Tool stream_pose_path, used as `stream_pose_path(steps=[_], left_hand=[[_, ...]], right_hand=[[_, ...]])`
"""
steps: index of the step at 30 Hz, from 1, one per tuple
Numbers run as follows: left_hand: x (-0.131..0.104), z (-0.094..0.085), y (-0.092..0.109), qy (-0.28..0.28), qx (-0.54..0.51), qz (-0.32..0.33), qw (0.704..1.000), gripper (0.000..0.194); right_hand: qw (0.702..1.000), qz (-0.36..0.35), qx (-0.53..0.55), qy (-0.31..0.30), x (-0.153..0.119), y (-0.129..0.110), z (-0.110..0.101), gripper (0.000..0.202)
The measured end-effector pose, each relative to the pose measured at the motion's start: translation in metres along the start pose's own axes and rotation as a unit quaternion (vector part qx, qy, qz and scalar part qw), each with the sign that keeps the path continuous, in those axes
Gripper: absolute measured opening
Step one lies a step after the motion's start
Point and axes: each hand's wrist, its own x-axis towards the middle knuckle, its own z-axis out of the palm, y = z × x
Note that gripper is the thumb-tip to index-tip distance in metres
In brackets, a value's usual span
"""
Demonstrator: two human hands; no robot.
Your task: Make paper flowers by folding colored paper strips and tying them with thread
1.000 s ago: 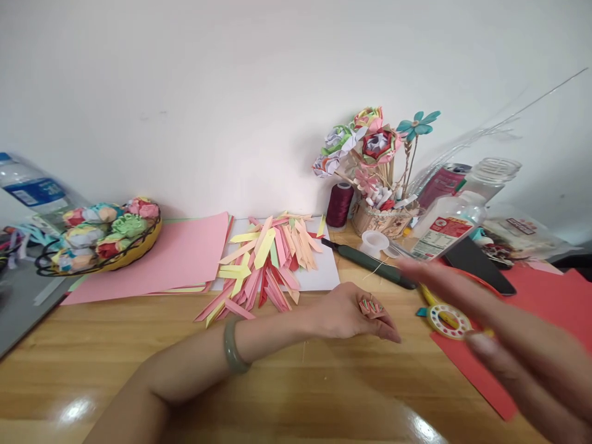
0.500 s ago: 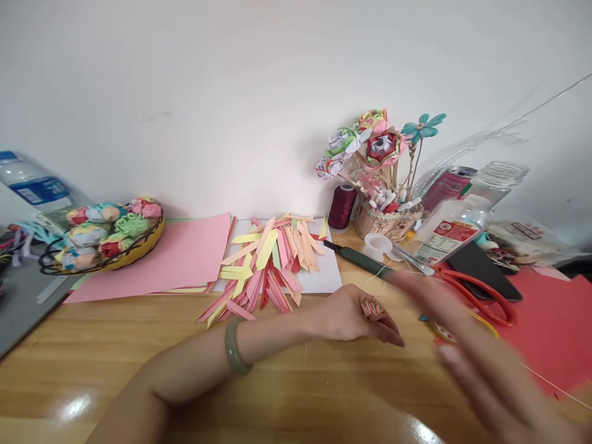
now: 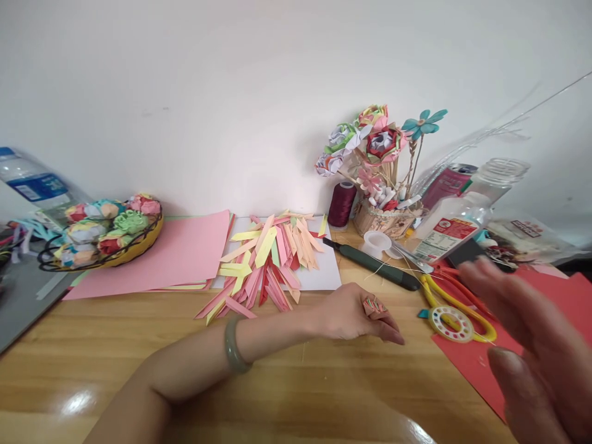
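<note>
My left hand [image 3: 358, 316], a green bangle [image 3: 237, 346] on its wrist, is closed around a small folded paper piece [image 3: 374, 306] with red, green and pale stripes. Most of that piece is hidden by the fingers. At the right edge, my right hand [image 3: 539, 342] is raised over red paper [image 3: 472, 376], its thumb and fingers apart and nothing visible between them. Nearest to it on the table are yellow-handled scissors [image 3: 483, 327] and a white spool with coloured dots [image 3: 452, 324].
Folded paper strips [image 3: 271, 259] lie in a heap at centre. Behind my hands are a dark green pen-like tool [image 3: 374, 265], a maroon thread spool [image 3: 341, 206] and a pot [image 3: 386, 223] of paper flowers. A basket of paper flowers [image 3: 157, 237] sits left; a clear bottle [image 3: 448, 228] leans right.
My right hand has moved right, away from my left hand, uncovering the dotted spool and yellow scissor handles. My left hand has kept its place and its hold on the folded paper piece.
</note>
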Motion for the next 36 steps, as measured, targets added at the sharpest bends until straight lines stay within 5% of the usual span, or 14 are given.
stream_pose_path(steps=[2,6,10,13,15,19,24,27,30,36], left_hand=[[0.0,0.0,0.002,0.001,0.001,-0.006,1.0,0.017],[-0.001,0.001,0.004,-0.011,-0.016,0.009,1.0,0.014],[0.0,0.002,0.002,-0.006,-0.004,-0.014,1.0,0.016],[0.004,0.001,0.0,0.007,-0.051,-0.002,0.999,0.016],[0.005,-0.002,0.003,0.042,-0.132,-0.007,0.99,0.019],[0.004,-0.01,0.02,0.145,-0.356,0.016,0.923,0.024],[-0.003,-0.015,0.034,0.149,-0.471,0.09,0.865,0.02],[-0.005,-0.016,0.032,0.135,-0.447,0.133,0.874,0.016],[-0.006,-0.016,0.029,0.12,-0.394,0.163,0.897,0.017],[-0.007,-0.017,0.023,0.096,-0.266,0.204,0.937,0.019]], right_hand=[[0.999,-0.024,-0.014,0.016,0.0,0.0,0.001,0.066],[0.981,-0.146,-0.041,-0.12,0.0,0.003,0.005,0.061],[0.996,-0.07,-0.053,-0.023,0.002,0.004,0.005,0.059],[0.986,-0.106,-0.041,-0.121,0.007,0.0,0.009,0.059],[0.993,-0.047,-0.001,-0.11,0.012,-0.001,0.014,0.056],[0.98,0.155,0.117,0.038,0.028,0.001,0.023,0.034],[0.908,0.212,0.332,-0.142,0.047,0.007,0.035,0.031],[0.853,0.227,0.429,-0.189,0.053,0.005,0.038,0.033],[0.831,0.252,0.46,-0.187,0.057,0.0,0.038,0.037],[0.863,0.291,0.368,-0.188,0.059,-0.006,0.035,0.036]])
